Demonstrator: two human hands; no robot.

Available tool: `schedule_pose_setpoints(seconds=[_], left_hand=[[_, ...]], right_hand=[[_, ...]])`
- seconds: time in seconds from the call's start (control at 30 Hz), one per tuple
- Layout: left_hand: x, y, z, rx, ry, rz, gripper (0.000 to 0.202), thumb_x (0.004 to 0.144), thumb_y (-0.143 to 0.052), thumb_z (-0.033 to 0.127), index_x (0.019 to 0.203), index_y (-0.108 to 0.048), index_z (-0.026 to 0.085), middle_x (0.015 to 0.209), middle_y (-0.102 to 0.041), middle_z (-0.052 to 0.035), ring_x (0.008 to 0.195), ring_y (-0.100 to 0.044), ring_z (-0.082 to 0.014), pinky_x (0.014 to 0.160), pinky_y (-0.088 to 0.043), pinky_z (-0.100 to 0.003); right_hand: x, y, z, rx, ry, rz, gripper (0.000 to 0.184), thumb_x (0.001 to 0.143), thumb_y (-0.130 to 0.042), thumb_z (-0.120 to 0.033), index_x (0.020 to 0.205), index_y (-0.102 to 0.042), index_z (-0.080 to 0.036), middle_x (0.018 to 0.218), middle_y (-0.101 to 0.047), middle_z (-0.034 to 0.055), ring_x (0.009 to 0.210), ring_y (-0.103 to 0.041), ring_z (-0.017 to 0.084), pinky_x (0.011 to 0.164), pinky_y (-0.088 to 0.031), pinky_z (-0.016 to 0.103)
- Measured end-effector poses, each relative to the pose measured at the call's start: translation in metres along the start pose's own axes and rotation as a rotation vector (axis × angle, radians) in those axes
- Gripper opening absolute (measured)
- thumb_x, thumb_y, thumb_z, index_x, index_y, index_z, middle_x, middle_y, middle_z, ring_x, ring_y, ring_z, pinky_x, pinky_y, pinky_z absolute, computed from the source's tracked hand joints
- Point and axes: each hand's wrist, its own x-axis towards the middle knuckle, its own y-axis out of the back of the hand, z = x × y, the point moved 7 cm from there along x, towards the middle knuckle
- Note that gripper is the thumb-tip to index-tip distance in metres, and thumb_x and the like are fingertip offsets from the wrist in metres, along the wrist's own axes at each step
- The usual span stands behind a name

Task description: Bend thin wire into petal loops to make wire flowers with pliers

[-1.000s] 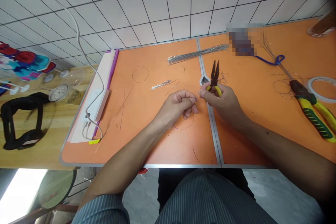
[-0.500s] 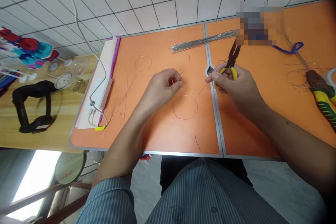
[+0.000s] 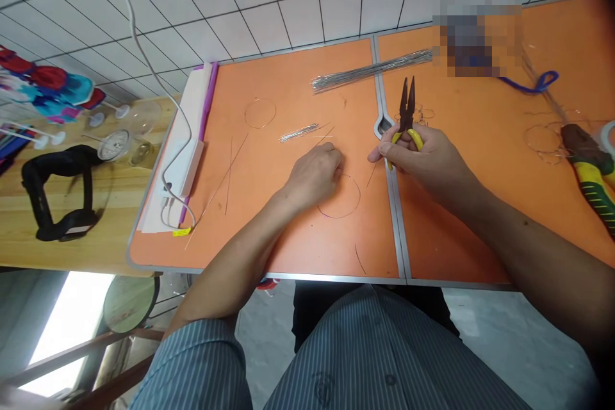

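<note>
My left hand (image 3: 314, 170) is over the orange table with its fingers curled down at the upper edge of a thin wire ring (image 3: 360, 195). It covers part of the ring, and I cannot make out what lies within its fingertips. My right hand (image 3: 425, 152) is wrapped round the yellow handles of needle-nose pliers (image 3: 407, 106), whose dark jaws point away from me, slightly apart. A short thin wire (image 3: 371, 175) sticks out below the right fingertips. Beyond my left hand lies a small bundle of short wires (image 3: 298, 133).
A long bundle of straight wires (image 3: 355, 75) lies at the back. Another wire ring (image 3: 260, 113) and loose wires (image 3: 229, 173) are to the left. A white power strip (image 3: 185, 170) with a cable stands at the left edge. Green-and-yellow-handled pliers (image 3: 593, 186) lie far right.
My left hand has moved right and down to the wire ring, uncovering the small wire bundle. The pliers have shifted slightly left and down, their jaws now parted and pointing more straight ahead.
</note>
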Motion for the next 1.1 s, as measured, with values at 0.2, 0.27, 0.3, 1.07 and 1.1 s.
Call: schedule_pose_setpoints(seconds=[0.2,0.27,0.3,1.07,1.1], left_hand=[[-0.007,0.027,0.000,-0.072,-0.023,0.123,0.017,0.091,-0.061,0.005,0.090,-0.063,0.021,0.101,-0.070,-0.0096,0.091,-0.060,-0.0249,0.076,-0.039,-0.038],[-0.011,0.031,0.005,-0.124,-0.050,0.096,0.013,0.092,-0.064,0.009,0.093,-0.068,0.021,0.105,-0.072,-0.0090,0.092,-0.062,-0.0241,0.078,-0.042,-0.037],[-0.012,0.032,0.008,-0.144,-0.058,0.076,0.012,0.092,-0.066,0.010,0.093,-0.070,0.021,0.105,-0.072,-0.0087,0.091,-0.063,-0.0235,0.079,-0.043,-0.037],[-0.006,-0.007,0.004,0.000,-0.006,0.037,0.017,0.092,-0.061,0.004,0.088,-0.063,0.021,0.107,-0.066,-0.0094,0.098,-0.064,-0.0242,0.080,-0.045,-0.038],[-0.004,-0.008,0.004,-0.008,-0.018,0.034,0.021,0.091,-0.059,0.002,0.083,-0.060,0.021,0.102,-0.064,-0.0087,0.093,-0.062,-0.0231,0.078,-0.044,-0.038]], right_hand=[[0.001,0.000,0.003,-0.010,0.005,-0.021,0.015,0.096,-0.077,-0.027,0.087,-0.065,-0.026,0.083,-0.079,0.0054,0.073,-0.057,0.020,0.066,-0.040,0.037],[0.001,-0.002,0.004,-0.024,0.029,-0.041,0.014,0.096,-0.078,-0.026,0.088,-0.065,-0.026,0.083,-0.079,0.0050,0.072,-0.057,0.020,0.066,-0.040,0.037],[0.001,-0.003,0.004,-0.025,0.037,-0.048,0.014,0.095,-0.078,-0.026,0.089,-0.066,-0.026,0.083,-0.079,0.0047,0.071,-0.056,0.019,0.065,-0.039,0.037],[0.006,-0.004,0.010,-0.003,0.087,-0.119,0.013,0.095,-0.076,-0.017,0.087,-0.068,-0.023,0.081,-0.079,0.0047,0.079,-0.068,0.021,0.068,-0.039,0.035],[0.007,-0.004,0.011,-0.009,0.089,-0.121,0.013,0.096,-0.076,-0.018,0.087,-0.068,-0.023,0.082,-0.080,0.0051,0.079,-0.068,0.021,0.068,-0.038,0.035]])
